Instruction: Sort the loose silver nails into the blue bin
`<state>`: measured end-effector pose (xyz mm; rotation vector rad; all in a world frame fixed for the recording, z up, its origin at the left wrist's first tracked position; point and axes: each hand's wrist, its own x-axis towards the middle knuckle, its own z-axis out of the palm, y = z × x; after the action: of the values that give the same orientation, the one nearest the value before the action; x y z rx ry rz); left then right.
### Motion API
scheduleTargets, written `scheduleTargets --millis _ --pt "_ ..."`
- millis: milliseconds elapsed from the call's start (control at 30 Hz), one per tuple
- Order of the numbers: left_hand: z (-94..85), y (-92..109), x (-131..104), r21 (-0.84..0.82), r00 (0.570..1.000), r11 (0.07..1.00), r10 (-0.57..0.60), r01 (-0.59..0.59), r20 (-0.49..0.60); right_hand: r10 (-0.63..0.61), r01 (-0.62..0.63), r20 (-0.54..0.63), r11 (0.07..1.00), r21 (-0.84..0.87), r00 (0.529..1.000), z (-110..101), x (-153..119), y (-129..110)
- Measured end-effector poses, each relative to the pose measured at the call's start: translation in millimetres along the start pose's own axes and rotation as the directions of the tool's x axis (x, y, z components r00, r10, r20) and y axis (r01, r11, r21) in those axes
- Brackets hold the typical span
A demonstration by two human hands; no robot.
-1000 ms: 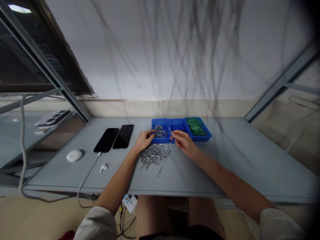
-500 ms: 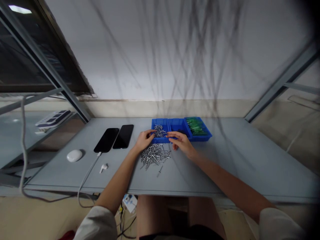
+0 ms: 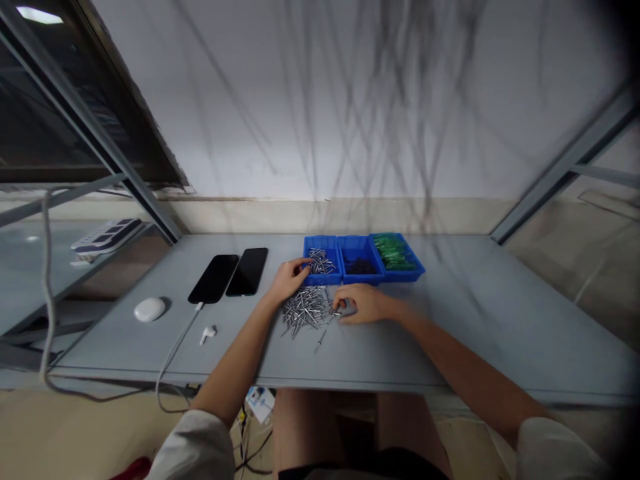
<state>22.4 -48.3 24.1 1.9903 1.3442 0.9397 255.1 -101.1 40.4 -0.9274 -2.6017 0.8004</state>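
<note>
My left hand [image 3: 290,279] is closed at the left wall of the left blue bin [image 3: 323,280], thumb and forefinger pinching its edge. Silver pieces that look like blind rivets [image 3: 320,261] fill part of that bin. In front of it lies a loose pile of the same rivets [image 3: 306,308], with one stray rivet [image 3: 321,341] nearer the table edge. At the pile's right side, my right hand [image 3: 361,304] has its fingers curled into a pinch, tips on the rivets. What exactly sits between those fingertips is partly hidden.
Joined to the left bin are a middle blue bin [image 3: 359,248] with dark small parts and a right one holding green pieces [image 3: 393,251]. Two black phones [image 3: 213,279], a white charging cable [image 3: 176,353], an earbud [image 3: 208,333] and a white case [image 3: 149,309] lie left.
My right hand has come down from the bins to the right side of the pile, its fingers curling in. The middle bin's dark parts show more now. My left hand stays put.
</note>
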Motion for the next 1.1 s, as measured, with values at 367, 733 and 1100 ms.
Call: scheduleTargets --millis 367,733,1100 --pt "-0.3 0.4 -0.3 -0.011 1.0 1.0 0.0 0.0 0.002 0.061 -0.062 -0.038 0.998 -0.032 0.997 4.7 3.1 0.2" --pt "-0.2 1.1 -0.8 -0.003 1.0 1.0 0.004 -0.004 0.005 0.105 -0.083 -0.129 0.982 0.172 0.986 6.4 4.7 7.1" --pt "0.8 -4.4 0.5 0.006 0.999 0.999 0.032 -0.032 0.0 0.156 -0.094 -0.137 0.921 0.379 0.978 3.1 5.4 7.5"
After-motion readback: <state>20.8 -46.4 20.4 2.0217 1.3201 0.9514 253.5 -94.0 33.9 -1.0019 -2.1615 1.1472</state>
